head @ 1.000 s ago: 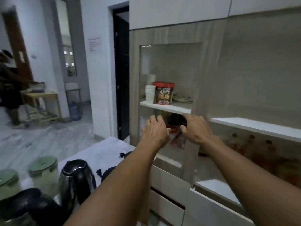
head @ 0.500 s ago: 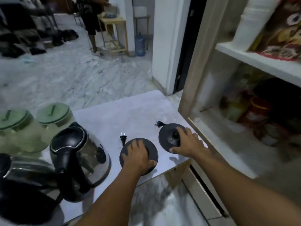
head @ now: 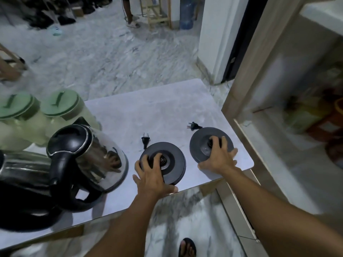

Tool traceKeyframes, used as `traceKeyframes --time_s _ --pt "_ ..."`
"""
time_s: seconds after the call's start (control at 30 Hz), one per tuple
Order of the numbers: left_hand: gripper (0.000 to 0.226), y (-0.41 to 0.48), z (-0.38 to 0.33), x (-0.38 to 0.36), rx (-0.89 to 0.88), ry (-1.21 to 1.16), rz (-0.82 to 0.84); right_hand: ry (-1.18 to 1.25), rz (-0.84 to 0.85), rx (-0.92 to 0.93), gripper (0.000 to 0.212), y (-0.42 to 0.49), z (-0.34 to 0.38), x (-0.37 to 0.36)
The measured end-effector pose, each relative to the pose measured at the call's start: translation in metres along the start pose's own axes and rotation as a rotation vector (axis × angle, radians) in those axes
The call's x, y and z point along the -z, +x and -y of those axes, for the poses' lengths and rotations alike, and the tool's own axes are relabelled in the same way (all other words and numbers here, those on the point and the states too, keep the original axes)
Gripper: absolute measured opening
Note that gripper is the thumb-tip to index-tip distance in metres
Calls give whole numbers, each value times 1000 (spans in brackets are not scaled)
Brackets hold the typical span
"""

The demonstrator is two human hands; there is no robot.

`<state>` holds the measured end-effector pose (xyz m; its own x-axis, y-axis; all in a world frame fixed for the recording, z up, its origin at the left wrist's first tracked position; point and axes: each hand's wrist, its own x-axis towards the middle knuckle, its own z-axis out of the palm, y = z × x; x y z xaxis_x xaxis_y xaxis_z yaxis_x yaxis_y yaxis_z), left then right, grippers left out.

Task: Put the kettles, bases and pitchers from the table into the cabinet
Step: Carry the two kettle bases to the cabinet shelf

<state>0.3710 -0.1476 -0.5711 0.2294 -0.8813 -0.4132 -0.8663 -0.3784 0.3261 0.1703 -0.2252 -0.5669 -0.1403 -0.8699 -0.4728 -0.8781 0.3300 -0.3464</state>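
Observation:
Two round black kettle bases lie on the white table. My left hand grips the near edge of the left base, fingers over its top. My right hand grips the right base the same way. Each base has a short cord with a plug lying behind it. A steel kettle with a black handle stands to the left, a second kettle beyond it at the frame edge. Two pitchers with green lids stand behind them. The cabinet is open at the right.
The cabinet's lower shelf holds blurred packets and jars at its right. A person's legs, a wooden stool and a blue water bottle are far back on the marble floor. My sandalled foot shows below the table edge.
One second ago both hands were up at the cabinet shelf. They came down to the table, and now each has closed on a kettle base; my view has tilted further down.

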Motion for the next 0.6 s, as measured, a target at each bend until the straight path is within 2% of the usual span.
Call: traceKeyframes --time_s 0.13,0.23,0.4,0.5,0.6 --pt "104 -6 -1 -4 88 -95 -43 6 -45 -9 87 -10 0 -7" --pt "97 -10 -7 -3 122 -91 -59 3 -75 3 87 -17 -3 -10" --pt "128 -15 1 -9 60 48 36 -15 -50 -3 101 -28 -7 -17" --pt "124 -24 9 -15 -7 115 12 -46 -29 5 108 -33 -7 -21" --pt "114 -28 8 -15 -23 105 -15 -16 -32 17 105 -36 -9 -20"
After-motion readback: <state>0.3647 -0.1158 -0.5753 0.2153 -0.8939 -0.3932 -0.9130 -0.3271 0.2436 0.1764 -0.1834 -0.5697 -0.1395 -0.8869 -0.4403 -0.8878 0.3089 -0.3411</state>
